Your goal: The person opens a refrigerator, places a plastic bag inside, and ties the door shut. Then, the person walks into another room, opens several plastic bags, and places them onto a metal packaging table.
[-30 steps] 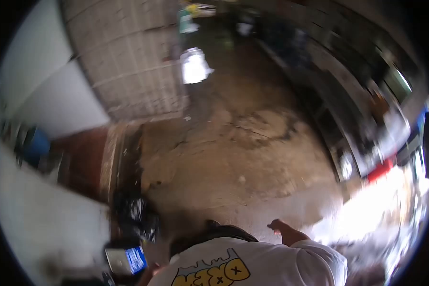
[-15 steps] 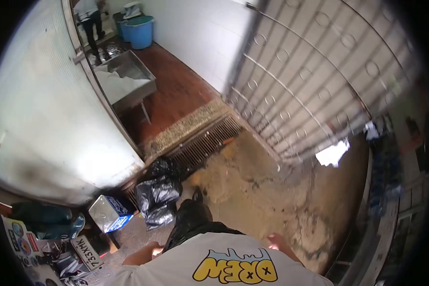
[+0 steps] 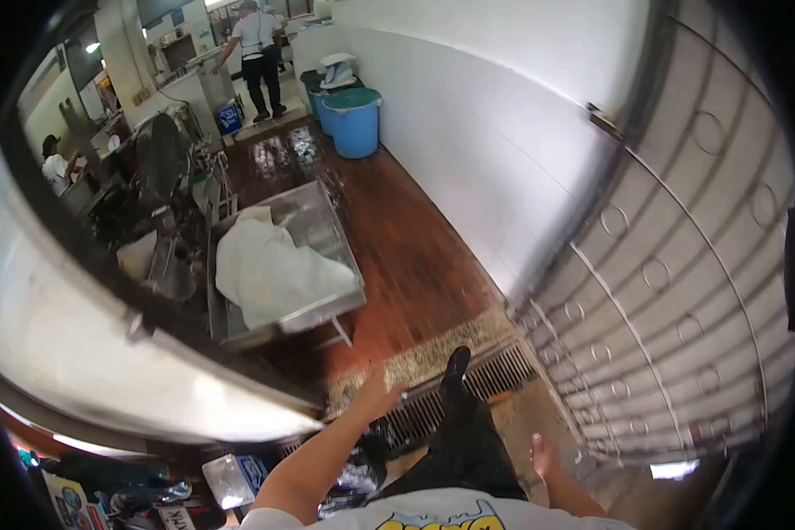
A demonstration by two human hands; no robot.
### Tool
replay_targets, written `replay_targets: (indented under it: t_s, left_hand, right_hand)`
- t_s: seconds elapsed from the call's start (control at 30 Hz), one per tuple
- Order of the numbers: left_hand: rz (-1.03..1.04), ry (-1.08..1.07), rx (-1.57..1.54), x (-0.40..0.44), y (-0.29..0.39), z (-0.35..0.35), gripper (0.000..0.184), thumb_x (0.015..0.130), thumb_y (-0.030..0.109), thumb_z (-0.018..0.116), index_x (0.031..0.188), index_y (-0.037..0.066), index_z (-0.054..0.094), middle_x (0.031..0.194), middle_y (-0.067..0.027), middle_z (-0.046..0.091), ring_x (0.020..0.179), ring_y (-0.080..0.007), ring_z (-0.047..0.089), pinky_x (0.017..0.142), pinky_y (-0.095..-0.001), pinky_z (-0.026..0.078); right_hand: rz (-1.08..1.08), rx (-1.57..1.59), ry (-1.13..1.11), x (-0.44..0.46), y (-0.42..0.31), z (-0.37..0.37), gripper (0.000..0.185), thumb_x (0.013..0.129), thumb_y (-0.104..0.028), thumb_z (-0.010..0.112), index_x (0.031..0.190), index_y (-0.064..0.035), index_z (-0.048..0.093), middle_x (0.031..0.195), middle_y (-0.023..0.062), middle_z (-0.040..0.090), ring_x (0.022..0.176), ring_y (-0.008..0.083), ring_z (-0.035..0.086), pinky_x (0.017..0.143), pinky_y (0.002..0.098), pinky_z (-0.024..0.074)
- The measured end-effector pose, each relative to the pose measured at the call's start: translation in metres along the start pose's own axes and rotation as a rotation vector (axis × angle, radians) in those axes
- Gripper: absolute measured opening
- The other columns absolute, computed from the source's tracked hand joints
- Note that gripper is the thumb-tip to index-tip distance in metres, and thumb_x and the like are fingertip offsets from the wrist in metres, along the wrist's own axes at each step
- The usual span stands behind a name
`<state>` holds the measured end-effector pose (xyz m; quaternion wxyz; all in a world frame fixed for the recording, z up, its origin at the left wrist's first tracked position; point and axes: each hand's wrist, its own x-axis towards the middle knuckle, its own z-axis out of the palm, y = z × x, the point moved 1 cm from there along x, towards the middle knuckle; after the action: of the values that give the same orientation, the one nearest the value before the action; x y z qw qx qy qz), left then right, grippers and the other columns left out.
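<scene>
The step in hand looks like a stride across the doorway, taken at the long, slotted, dark metal drain grate [image 3: 408, 421]: a black shoe [image 3: 457, 364] is at the grate's far edge, by the speckled stone sill [image 3: 437, 347] just beyond it, though whether it bears weight cannot be told. The left hand [image 3: 377, 394] is stretched forward above the grate's left part, near the sill, its fingers loosely apart and nothing seen in its grip. The right hand [image 3: 543, 455] hangs on the near side of the grate, to the right, partly curled; nothing shows in it, but the palm is hidden, so how far it is closed cannot be told. A shiny black plastic bag [image 3: 359, 470] lies on the near side of the grate, and the pale gate with metal bars and rings [image 3: 649, 274] stands to its right. Beyond the grate, to the left, a rectangular stainless-steel basin on legs [image 3: 329, 309] holds a limp white sheet-like thing [image 3: 265, 265]; farther off are a round blue plastic bin [image 3: 355, 131] and a person in dark trousers [image 3: 261, 78]. In my judgement, this stride calls for sure footing over the slots and a clear swing past the bag.
</scene>
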<state>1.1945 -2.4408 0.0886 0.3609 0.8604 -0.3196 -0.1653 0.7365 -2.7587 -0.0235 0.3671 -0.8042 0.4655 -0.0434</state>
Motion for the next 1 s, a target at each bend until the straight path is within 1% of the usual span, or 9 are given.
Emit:
replay_targets:
  t_s: [0.1, 0.17, 0.33, 0.53, 0.67, 0.7, 0.83, 0.87, 1.0]
  left_hand:
    - [0.186, -0.010, -0.016, 0.160, 0.066, -0.019, 0.089, 0.094, 0.054, 0.068, 0.154, -0.003, 0.035, 0.153, -0.0316, 0.039, 0.141, -0.0465, 0.043, 0.116, -0.0494, 0.038]
    - [0.268, -0.124, -0.091, 0.264, 0.106, -0.035, 0.087, 0.095, 0.054, 0.066, 0.154, -0.002, 0.035, 0.154, -0.0298, 0.039, 0.141, -0.0459, 0.043, 0.115, -0.0495, 0.039]
    - [-0.018, -0.210, -0.028, 0.429, 0.087, -0.038, 0.078, 0.101, 0.060, 0.052, 0.150, -0.001, 0.046, 0.146, -0.0313, 0.051, 0.135, -0.0458, 0.051, 0.113, -0.0481, 0.041]
    - [-0.477, -0.438, 0.195, 0.435, 0.044, -0.122, 0.080, 0.099, 0.070, 0.046, 0.138, 0.002, 0.061, 0.137, -0.0253, 0.063, 0.127, -0.0445, 0.059, 0.109, -0.0485, 0.045]
    - [-0.449, -0.544, 0.335, 0.420, 0.049, -0.205, 0.076, 0.094, 0.068, 0.054, 0.126, 0.000, 0.066, 0.126, -0.0255, 0.068, 0.118, -0.0438, 0.064, 0.101, -0.0509, 0.051]
    - [-0.499, -0.468, 0.348, 0.400, -0.028, -0.178, 0.073, 0.092, 0.066, 0.056, 0.124, 0.001, 0.067, 0.124, -0.0250, 0.069, 0.116, -0.0440, 0.065, 0.100, -0.0513, 0.052]
    - [-0.909, -0.236, 0.131, 0.384, -0.063, -0.198, 0.066, 0.091, 0.057, 0.059, 0.124, 0.000, 0.067, 0.125, -0.0262, 0.068, 0.115, -0.0453, 0.066, 0.100, -0.0514, 0.052]
    - [-1.047, -0.146, 0.114, 0.382, -0.061, -0.201, 0.062, 0.091, 0.052, 0.060, 0.124, -0.001, 0.065, 0.126, -0.0278, 0.067, 0.117, -0.0453, 0.065, 0.101, -0.0509, 0.052]
    - [-1.262, -0.077, 0.020, 0.388, -0.101, -0.194, 0.052, 0.089, 0.033, 0.066, 0.124, -0.005, 0.062, 0.125, -0.0317, 0.066, 0.123, -0.0439, 0.063, 0.105, -0.0493, 0.051]
  right_hand:
    - [-0.132, -0.020, 0.035, 0.132, -0.073, 0.019, 0.055, 0.108, -0.054, 0.042, 0.096, -0.0047, 0.063, 0.069, 0.0033, 0.057, 0.061, 0.0202, 0.062, 0.059, 0.0347, 0.0512]
    - [0.290, 0.265, -0.190, 0.228, -0.121, 0.019, 0.055, 0.108, -0.049, 0.042, 0.091, -0.0031, 0.066, 0.080, 0.0148, 0.067, 0.077, 0.0294, 0.066, 0.071, 0.0460, 0.0501]
    - [0.523, 0.240, -0.444, 0.374, -0.203, -0.001, 0.061, 0.109, -0.052, 0.035, 0.091, -0.0030, 0.067, 0.082, 0.0145, 0.068, 0.079, 0.0306, 0.068, 0.073, 0.0460, 0.0505]
    - [-0.317, -0.422, -0.481, 0.538, -0.281, -0.114, 0.050, 0.099, -0.049, 0.058, 0.109, -0.0008, 0.067, 0.090, 0.0218, 0.069, 0.084, 0.0369, 0.069, 0.074, 0.0490, 0.0547]
    - [0.109, -0.232, -0.374, 0.696, -0.263, -0.116, 0.044, 0.097, -0.042, 0.064, 0.100, 0.0027, 0.066, 0.081, 0.0175, 0.070, 0.062, 0.0267, 0.067, 0.058, 0.0442, 0.0542]
    - [0.169, -0.185, -0.435, 0.688, -0.372, -0.153, 0.046, 0.097, -0.043, 0.062, 0.096, 0.0033, 0.066, 0.078, 0.0180, 0.070, 0.060, 0.0266, 0.067, 0.059, 0.0423, 0.0546]
    - [-0.255, -0.471, -0.382, 0.824, -0.454, -0.093, 0.045, 0.097, -0.042, 0.059, 0.093, 0.0028, 0.066, 0.075, 0.0176, 0.068, 0.059, 0.0278, 0.067, 0.061, 0.0398, 0.0558]
    - [-0.782, -0.775, -0.370, 0.866, -0.459, -0.063, 0.047, 0.097, -0.044, 0.059, 0.092, 0.0020, 0.066, 0.074, 0.0169, 0.068, 0.061, 0.0284, 0.069, 0.063, 0.0404, 0.0564]
    - [-0.131, -0.195, -0.575, 0.904, -0.619, 0.005, 0.053, 0.095, -0.051, 0.063, 0.100, 0.0014, 0.068, 0.079, 0.0164, 0.071, 0.065, 0.0276, 0.072, 0.069, 0.0406, 0.0582]
